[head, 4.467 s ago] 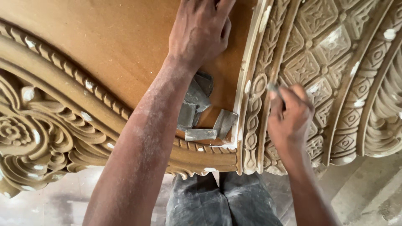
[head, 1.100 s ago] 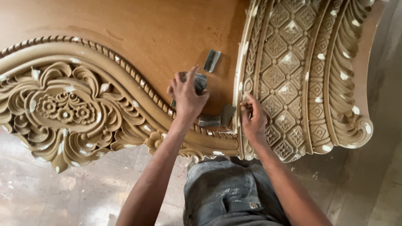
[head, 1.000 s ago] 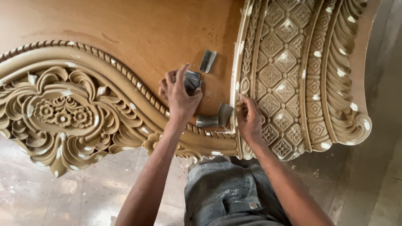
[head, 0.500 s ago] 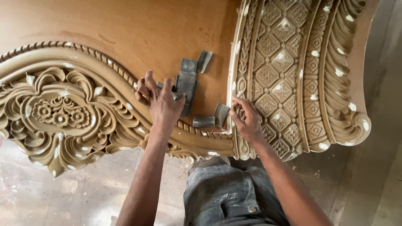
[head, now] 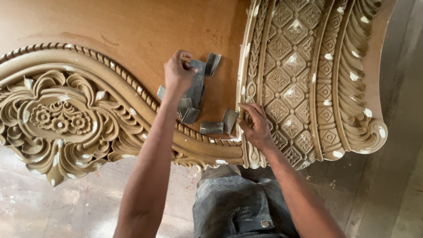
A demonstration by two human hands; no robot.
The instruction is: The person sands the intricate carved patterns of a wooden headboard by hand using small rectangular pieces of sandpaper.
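Note:
A large carved wooden panel (head: 110,26) lies flat below me, with a floral scroll carving (head: 57,117) at the left and a diamond-patterned carved border (head: 293,66) at the right. Several grey folded sandpaper pieces (head: 198,94) lie on the smooth brown board between the carvings. My left hand (head: 177,72) pinches the top of one grey piece. My right hand (head: 255,125) rests its fingertips on the inner edge of the diamond border, next to two grey pieces (head: 219,124), and holds nothing that I can see.
White filler spots dot the carvings. The panel's curled carved corner (head: 361,132) overhangs a dusty concrete floor (head: 396,167). My legs in grey trousers (head: 238,207) stand against the panel's near edge.
My left hand moved up from the panel's beaded edge to the grey pieces and closed on one. My right hand stayed on the carved border. The view pulled back from the close-up.

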